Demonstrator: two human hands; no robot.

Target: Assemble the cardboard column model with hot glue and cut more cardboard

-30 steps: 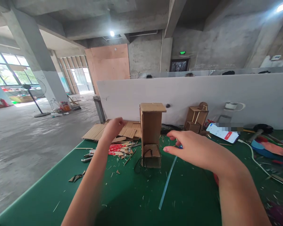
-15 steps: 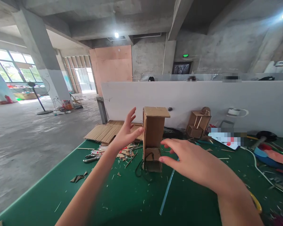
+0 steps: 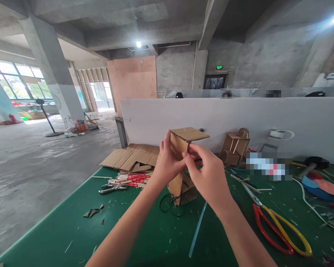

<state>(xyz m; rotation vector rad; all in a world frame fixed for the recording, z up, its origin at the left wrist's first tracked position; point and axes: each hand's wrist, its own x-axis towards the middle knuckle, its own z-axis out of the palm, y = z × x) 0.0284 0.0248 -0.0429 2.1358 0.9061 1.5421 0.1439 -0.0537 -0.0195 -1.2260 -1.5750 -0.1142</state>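
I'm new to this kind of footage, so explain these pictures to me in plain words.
There is no machine here: a person works with bare hands. Every picture comes from one camera worn on that person's head, looking forward and down. The left hand grips an upright cardboard structure by its side panel, and the right hand has thumb and fingers at the panel's edge. On the green table lie pliers, a bluish strip and scissors with one red and one yellow handle. Flat cardboard lies at the back left.
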